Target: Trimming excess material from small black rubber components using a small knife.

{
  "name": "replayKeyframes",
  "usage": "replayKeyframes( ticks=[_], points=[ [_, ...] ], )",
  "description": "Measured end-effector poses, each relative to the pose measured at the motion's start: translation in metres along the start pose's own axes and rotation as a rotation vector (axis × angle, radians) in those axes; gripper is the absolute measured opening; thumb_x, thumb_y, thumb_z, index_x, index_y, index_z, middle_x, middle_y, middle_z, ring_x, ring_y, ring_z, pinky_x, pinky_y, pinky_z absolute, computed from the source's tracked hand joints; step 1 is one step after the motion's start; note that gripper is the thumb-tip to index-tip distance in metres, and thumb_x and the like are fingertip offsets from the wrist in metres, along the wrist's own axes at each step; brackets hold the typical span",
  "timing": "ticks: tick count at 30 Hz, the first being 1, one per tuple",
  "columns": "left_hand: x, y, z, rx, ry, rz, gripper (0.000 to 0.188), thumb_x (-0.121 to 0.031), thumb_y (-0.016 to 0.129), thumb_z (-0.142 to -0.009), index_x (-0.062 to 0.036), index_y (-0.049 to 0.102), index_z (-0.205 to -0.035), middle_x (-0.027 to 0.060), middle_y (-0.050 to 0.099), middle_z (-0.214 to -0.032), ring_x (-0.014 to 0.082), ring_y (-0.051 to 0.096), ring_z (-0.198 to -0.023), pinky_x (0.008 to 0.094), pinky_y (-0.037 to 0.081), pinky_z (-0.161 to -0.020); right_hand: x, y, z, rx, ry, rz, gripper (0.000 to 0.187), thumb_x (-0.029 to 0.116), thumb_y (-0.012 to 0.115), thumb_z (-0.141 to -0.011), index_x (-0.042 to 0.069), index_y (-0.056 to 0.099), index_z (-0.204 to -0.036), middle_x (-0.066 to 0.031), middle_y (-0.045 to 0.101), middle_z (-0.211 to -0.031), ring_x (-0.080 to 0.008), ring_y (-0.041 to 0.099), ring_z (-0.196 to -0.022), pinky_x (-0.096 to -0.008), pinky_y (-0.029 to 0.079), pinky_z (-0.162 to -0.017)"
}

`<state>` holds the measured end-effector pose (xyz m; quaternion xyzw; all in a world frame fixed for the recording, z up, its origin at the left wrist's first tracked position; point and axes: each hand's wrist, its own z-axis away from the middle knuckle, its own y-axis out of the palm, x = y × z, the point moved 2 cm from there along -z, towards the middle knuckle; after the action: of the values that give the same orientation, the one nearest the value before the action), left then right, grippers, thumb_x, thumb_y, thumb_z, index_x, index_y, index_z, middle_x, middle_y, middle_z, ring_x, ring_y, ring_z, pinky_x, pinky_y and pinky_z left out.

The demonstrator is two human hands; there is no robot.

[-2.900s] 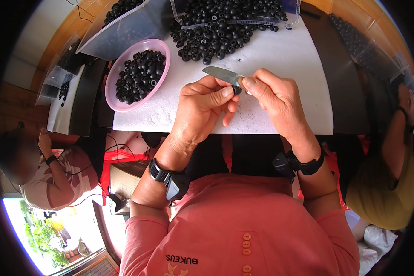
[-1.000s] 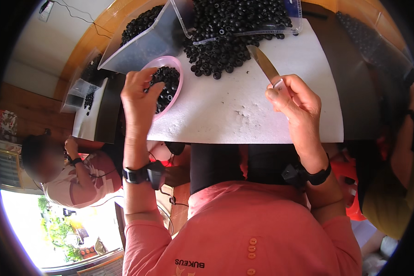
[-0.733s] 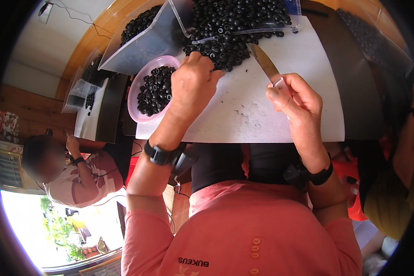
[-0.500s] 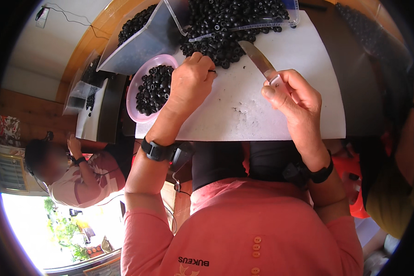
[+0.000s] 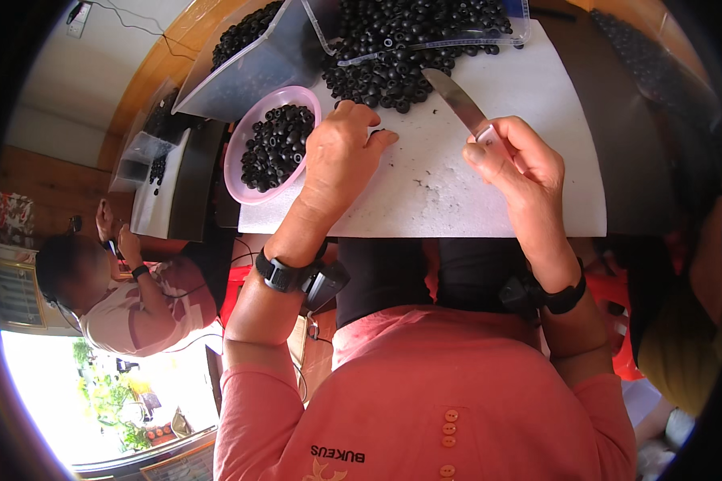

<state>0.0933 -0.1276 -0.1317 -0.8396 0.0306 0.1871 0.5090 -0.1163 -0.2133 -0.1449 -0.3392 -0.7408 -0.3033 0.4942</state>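
A knife [image 5: 459, 103] with a pale handle is gripped in my right hand [image 5: 517, 164], its blade tilted up and left above the white mat [image 5: 489, 200]. My left hand [image 5: 341, 152] is beside the right rim of a pink bowl [image 5: 231, 172], thumb and forefinger apart. A small dark spot shows between them; I cannot make out whether it is a piece or a gap. Small black ring-shaped pieces [image 5: 277, 148] fill much of the bowl. Beyond both hands, a large heap of similar black pieces [image 5: 393, 76] spreads over the mat.
A clear plastic bin [image 5: 257, 76] holding black pieces lies tipped behind the bowl. Dark crumbs [image 5: 429, 191] dot the mat. At left, another person [image 5: 148, 301] sits by a second table [image 5: 184, 184]; part of another person [image 5: 686, 353] shows at right.
My left hand has loosened from a pinch on a small dark piece, its thumb now stretched out. My right hand keeps the knife nearly in place. The view has shifted slightly.
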Motion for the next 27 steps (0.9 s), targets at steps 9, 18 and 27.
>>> replayKeyframes(
  ticks=[9,18,27],
  points=[
    [-0.006,-0.018,0.013,0.076,0.022,0.280,0.023,0.007,0.067,-0.072,-0.0023,0.067,-0.093,0.0104,0.060,-0.087,0.0277,0.064,-0.083,0.0336,0.053,-0.068,-0.001,0.001,0.000,0.014,0.002,0.003,0.018,0.011,0.074,-0.087,0.000,0.060,-0.089,0.0031,0.055,-0.071,-0.0027,0.047,-0.066,-0.0193,0.040,-0.059],
    [-0.002,-0.008,0.016,-0.035,0.036,0.023,0.017,0.000,0.073,-0.072,-0.0005,0.064,-0.088,0.0106,0.061,-0.087,0.0302,0.063,-0.084,0.0392,0.053,-0.069,-0.001,0.001,0.001,0.011,-0.018,0.016,0.018,0.011,0.074,-0.087,0.000,0.060,-0.088,0.0039,0.053,-0.071,-0.0026,0.045,-0.065,-0.0191,0.038,-0.057],
    [0.002,0.004,0.007,0.008,0.260,-0.394,0.015,0.001,0.069,-0.079,0.0008,0.066,-0.094,0.0110,0.059,-0.092,0.0283,0.062,-0.084,0.0364,0.052,-0.067,0.001,0.002,0.002,0.037,-0.044,0.073,0.018,0.012,0.074,-0.088,0.000,0.060,-0.090,0.0036,0.054,-0.071,-0.0021,0.045,-0.066,-0.0186,0.038,-0.058]
  ],
)
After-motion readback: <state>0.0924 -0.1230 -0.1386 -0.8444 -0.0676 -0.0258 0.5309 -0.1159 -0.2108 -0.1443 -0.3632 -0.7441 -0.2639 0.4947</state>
